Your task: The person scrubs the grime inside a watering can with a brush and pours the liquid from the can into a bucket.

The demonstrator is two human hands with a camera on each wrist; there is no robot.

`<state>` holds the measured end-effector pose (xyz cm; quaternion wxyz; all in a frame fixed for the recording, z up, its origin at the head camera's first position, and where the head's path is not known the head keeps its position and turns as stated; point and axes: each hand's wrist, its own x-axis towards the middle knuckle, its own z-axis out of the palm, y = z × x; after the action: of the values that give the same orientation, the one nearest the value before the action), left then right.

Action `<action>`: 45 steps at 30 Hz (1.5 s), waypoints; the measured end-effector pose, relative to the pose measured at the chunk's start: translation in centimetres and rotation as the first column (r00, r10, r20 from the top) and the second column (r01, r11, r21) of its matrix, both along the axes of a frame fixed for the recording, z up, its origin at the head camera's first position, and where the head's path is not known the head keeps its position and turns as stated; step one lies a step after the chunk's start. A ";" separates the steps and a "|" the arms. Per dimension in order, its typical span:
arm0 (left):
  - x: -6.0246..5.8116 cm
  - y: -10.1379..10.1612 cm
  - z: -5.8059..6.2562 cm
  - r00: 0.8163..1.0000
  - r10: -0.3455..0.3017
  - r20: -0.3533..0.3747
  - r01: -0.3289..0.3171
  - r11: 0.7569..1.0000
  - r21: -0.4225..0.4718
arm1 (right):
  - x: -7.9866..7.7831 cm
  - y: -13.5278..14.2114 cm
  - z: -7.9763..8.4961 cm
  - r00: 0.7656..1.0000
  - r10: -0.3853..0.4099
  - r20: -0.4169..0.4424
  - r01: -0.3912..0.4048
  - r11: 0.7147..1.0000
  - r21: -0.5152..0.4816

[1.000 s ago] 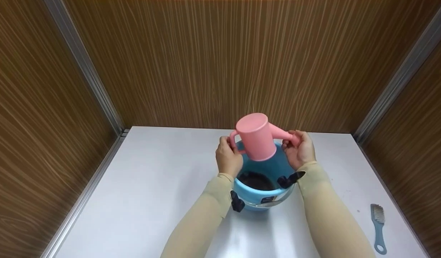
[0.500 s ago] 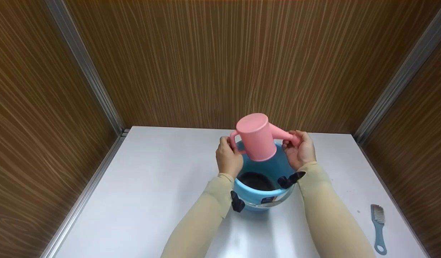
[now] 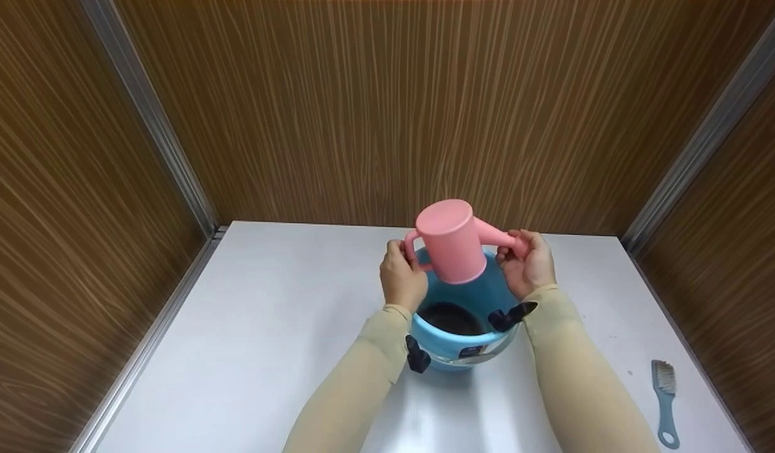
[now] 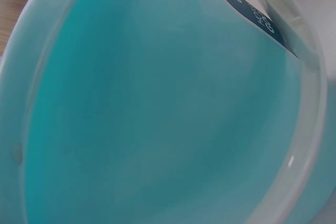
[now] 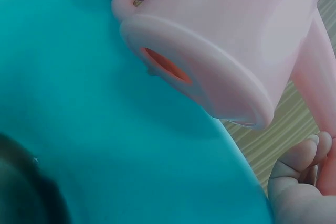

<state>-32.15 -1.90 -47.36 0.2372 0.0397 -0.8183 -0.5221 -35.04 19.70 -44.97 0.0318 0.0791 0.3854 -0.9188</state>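
Note:
A pink watering can (image 3: 451, 251) is held upside down over a light blue bucket (image 3: 497, 292), its flat base facing up. My left hand (image 3: 402, 277) grips the can's handle. With curled fingers and thumb, my right hand (image 3: 529, 267) holds the end of the spout (image 3: 495, 235). In the right wrist view, the can's top opening (image 5: 167, 65) faces down into the bucket, and a small drop (image 5: 152, 72) hangs beside it. A dark round patch (image 3: 451, 318) shows at the bucket's bottom. The left wrist view is filled by the bucket's outer wall (image 4: 157, 103).
A blue-grey brush (image 3: 665, 402) lies at the right side of the white table (image 3: 267, 327). Wood-grain panels (image 3: 387, 113) enclose the back and both sides. A clear bail handle (image 3: 488, 355) hangs along the bucket's front, near a dark label (image 3: 471, 351).
Both hands and the upturned watering can stay almost still over the bucket. The dark patch at the bucket's bottom looked rippled one second ago and appears smooth now.

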 end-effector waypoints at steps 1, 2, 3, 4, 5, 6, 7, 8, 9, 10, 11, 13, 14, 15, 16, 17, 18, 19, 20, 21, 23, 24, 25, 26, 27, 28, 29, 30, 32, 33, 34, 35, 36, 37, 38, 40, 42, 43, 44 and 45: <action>0.0 0.0 0.0 1.000 0.001 -0.001 -0.001 1.000 -0.002 | 0.0 0.0 0.0 1.000 0.002 0.001 -0.002 1.000 0.000; 0.0 0.0 0.0 1.000 0.002 -0.003 -0.002 1.000 -0.004 | 0.1 0.0 0.1 1.000 0.003 0.003 -0.003 1.000 0.001; 0.0 0.0 0.0 1.000 0.002 -0.004 -0.002 1.000 -0.006 | 0.1 0.1 0.1 1.000 0.003 0.003 -0.003 1.000 -0.001; 0.0 0.1 0.0 1.000 0.002 -0.003 -0.002 1.000 -0.007 | 0.1 0.1 0.1 1.000 0.004 0.004 -0.004 1.000 -0.002; 0.0 0.1 0.0 1.000 0.002 -0.002 -0.002 1.000 -0.008 | 0.1 0.1 0.1 1.000 0.004 0.005 -0.004 1.000 -0.002; 0.0 0.1 0.0 1.000 0.003 -0.001 -0.003 1.000 -0.010 | 0.1 0.1 0.1 1.000 0.003 0.005 -0.003 1.000 0.000; 0.0 0.1 0.1 1.000 0.004 0.000 -0.004 1.000 -0.011 | 0.1 0.1 0.1 1.000 0.001 0.004 -0.001 1.000 0.001; 0.0 0.1 0.1 1.000 0.004 0.001 -0.004 1.000 -0.009 | 0.1 0.1 0.1 1.000 -0.002 0.003 0.002 1.000 0.003; 0.0 0.1 0.1 1.000 0.003 0.002 -0.003 1.000 -0.008 | 0.0 0.1 0.0 1.000 -0.004 0.001 0.004 1.000 0.003; 0.0 0.1 0.1 1.000 0.004 0.001 -0.004 1.000 -0.013 | 0.0 0.1 0.0 1.000 -0.005 -0.001 0.005 1.000 0.004; 0.0 0.1 0.1 1.000 0.004 -0.003 -0.004 1.000 -0.016 | 0.0 0.1 0.0 1.000 -0.007 -0.003 0.007 1.000 0.004; 0.0 0.1 0.1 1.000 0.006 -0.015 -0.006 1.000 -0.024 | 0.0 0.1 0.0 1.000 -0.008 -0.008 0.008 1.000 -0.002; 0.0 0.1 0.0 1.000 0.006 -0.019 -0.007 1.000 -0.027 | 0.1 0.1 0.0 1.000 -0.003 -0.011 0.003 1.000 -0.010; 0.0 0.1 0.0 1.000 0.008 -0.024 -0.009 0.999 -0.032 | 0.1 0.2 0.0 1.000 -0.002 -0.014 0.001 1.000 -0.014; 0.0 0.1 0.0 1.000 0.011 -0.028 -0.012 0.999 -0.036 | 0.1 0.2 0.0 1.000 -0.001 -0.014 0.001 1.000 -0.014; 0.0 0.1 0.0 1.000 0.012 -0.029 -0.012 0.999 -0.034 | 0.1 0.2 0.1 1.000 -0.002 -0.013 0.002 1.000 -0.014; 0.0 0.1 0.0 0.999 0.012 -0.029 -0.013 0.999 -0.032 | 0.1 0.2 0.1 1.000 -0.001 -0.013 0.001 1.000 -0.013; 0.0 0.1 0.0 0.999 0.013 -0.029 -0.014 0.999 -0.031 | 0.1 0.2 0.1 1.000 -0.001 -0.012 0.001 1.000 -0.010; 0.0 0.2 0.0 1.000 0.014 -0.028 -0.015 0.999 -0.031 | 0.0 0.2 0.1 1.000 0.001 -0.014 -0.002 1.000 -0.012; 0.0 0.2 0.0 1.000 0.014 -0.028 -0.015 0.999 -0.031 | 0.0 0.2 0.0 1.000 -0.003 -0.012 0.003 1.000 -0.005; 0.0 0.2 0.0 1.000 0.013 -0.028 -0.014 0.999 -0.031 | 0.0 0.2 0.0 1.000 -0.001 -0.012 0.000 1.000 -0.012; 0.0 0.2 0.0 1.000 0.012 -0.028 -0.013 0.999 -0.030 | 0.0 0.2 0.0 1.000 0.001 -0.013 -0.001 1.000 -0.018; 0.0 0.2 0.0 1.000 0.013 -0.027 -0.014 0.999 -0.030 | 0.0 0.2 0.0 1.000 0.003 -0.015 -0.003 1.000 -0.023; 0.0 0.2 0.0 1.000 0.012 -0.027 -0.013 1.000 -0.029 | 0.0 0.3 -0.1 1.000 0.004 -0.015 -0.005 1.000 -0.030; 0.0 0.2 0.0 1.000 0.013 -0.024 -0.013 1.000 -0.029 | 0.0 0.3 -0.1 1.000 0.002 -0.012 -0.002 1.000 -0.031; 0.0 0.2 0.0 1.000 0.012 -0.022 -0.013 1.000 -0.027 | 0.0 0.3 -0.1 1.000 0.003 -0.013 -0.004 0.999 -0.036; 0.0 0.2 0.0 1.000 0.011 -0.019 -0.012 1.000 -0.025 | 0.0 0.3 -0.1 1.000 0.001 -0.012 -0.001 0.999 -0.034; 0.0 0.2 0.0 1.000 0.011 -0.016 -0.011 1.000 -0.023 | 0.0 0.2 -0.1 1.000 0.000 -0.012 -0.001 0.999 -0.034; 0.0 0.2 0.0 1.000 0.008 -0.011 -0.009 1.000 -0.020 | 0.0 0.3 -0.1 1.000 0.000 -0.013 0.000 0.999 -0.033; 0.0 0.2 0.0 1.000 0.008 -0.009 -0.008 1.000 -0.019 | 0.0 0.2 -0.1 1.000 0.002 -0.016 -0.002 0.999 -0.036; 0.0 0.2 0.0 1.000 0.007 -0.009 -0.007 1.000 -0.019 | 0.0 0.2 -0.1 1.000 -0.001 -0.017 0.000 0.999 -0.033; 0.0 0.2 0.0 1.000 0.007 -0.009 -0.007 1.000 -0.020 | -0.1 0.2 -0.1 1.000 -0.003 -0.017 0.002 1.000 -0.029; 0.0 0.2 0.0 1.000 0.007 -0.009 -0.007 1.000 -0.021 | 0.0 0.2 -0.1 1.000 -0.002 -0.017 0.001 1.000 -0.028; 0.0 0.2 0.0 1.000 0.007 -0.011 -0.007 1.000 -0.021 | -0.1 0.2 -0.1 1.000 -0.003 -0.016 0.003 1.000 -0.025; 0.0 0.2 0.0 1.000 0.007 -0.012 -0.007 1.000 -0.022 | 0.0 0.2 -0.1 1.000 -0.004 -0.014 0.004 1.000 -0.024; -0.1 0.1 0.0 1.000 0.008 -0.017 -0.009 1.000 -0.023 | 0.0 0.1 0.0 1.000 -0.009 -0.007 0.009 1.000 -0.009; 0.0 0.1 -0.1 1.000 0.010 -0.020 -0.011 1.000 -0.025 | 0.0 0.1 0.0 1.000 -0.005 -0.003 0.005 1.000 0.000; 0.0 0.1 -0.1 1.000 0.010 -0.024 -0.011 1.000 -0.024 | 0.0 0.1 0.0 1.000 -0.006 -0.003 0.006 1.000 0.003; 0.0 0.1 -0.1 1.000 0.011 -0.025 -0.012 1.000 -0.025 | 0.1 0.1 0.0 1.000 -0.005 -0.002 0.005 1.000 0.006; 0.0 0.1 -0.1 1.000 0.011 -0.027 -0.012 1.000 -0.025 | 0.1 0.1 0.0 1.000 -0.005 -0.002 0.005 1.000 0.011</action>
<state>-32.15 -1.82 -47.43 0.2517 0.0344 -0.8212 -0.5111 -34.96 19.78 -44.95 0.0285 0.0794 0.3904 -0.9168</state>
